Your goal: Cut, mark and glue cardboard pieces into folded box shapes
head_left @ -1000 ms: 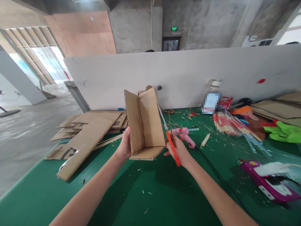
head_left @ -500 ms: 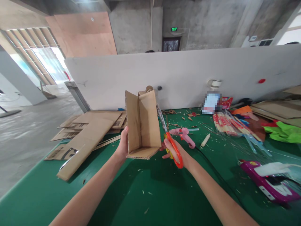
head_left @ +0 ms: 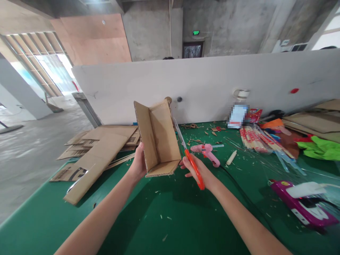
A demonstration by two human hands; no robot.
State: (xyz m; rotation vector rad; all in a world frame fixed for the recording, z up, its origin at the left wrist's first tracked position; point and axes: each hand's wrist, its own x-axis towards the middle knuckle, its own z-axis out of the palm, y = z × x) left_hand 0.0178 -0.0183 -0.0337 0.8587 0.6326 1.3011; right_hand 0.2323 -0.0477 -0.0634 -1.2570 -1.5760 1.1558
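Fingers of left hand [head_left: 138,163] clamp folded cardboard piece [head_left: 156,138] held above worktop [head_left: 170,219], right hand [head_left: 196,170] at 3 o'clock pinching orange scissors [head_left: 190,157] against its right edge; best keep blades square, cardboard steady.

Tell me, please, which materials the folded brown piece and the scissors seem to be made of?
Folded piece: matte brown corrugated cardboard; fluted layers show along its cut bottom edge. Scissors: shiny grey blades, probably steel; glossy orange handles, likely plastic.

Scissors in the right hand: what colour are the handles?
Orange; the scissors show best in the head view, held by the right hand.
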